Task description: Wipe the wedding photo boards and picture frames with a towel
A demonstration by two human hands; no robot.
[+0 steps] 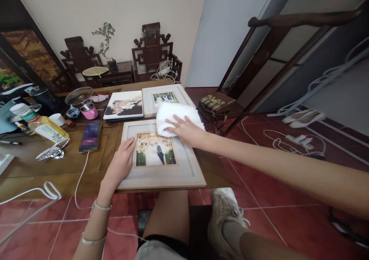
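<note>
A light wooden picture frame with a wedding photo lies flat at the near edge of the low wooden table. My left hand rests flat on the frame's left side, fingers stretched out. My right hand presses a folded white cloth against the frame's far right corner, fingers spread over the cloth. A second framed photo and a frameless photo print lie just beyond on the table.
On the table's left sit a phone with a white cable, a pink cup, a yellow bottle, a small fan and clutter. A bag rests on a stool to the right. Carved chairs stand against the far wall. Cables lie on the red tile floor.
</note>
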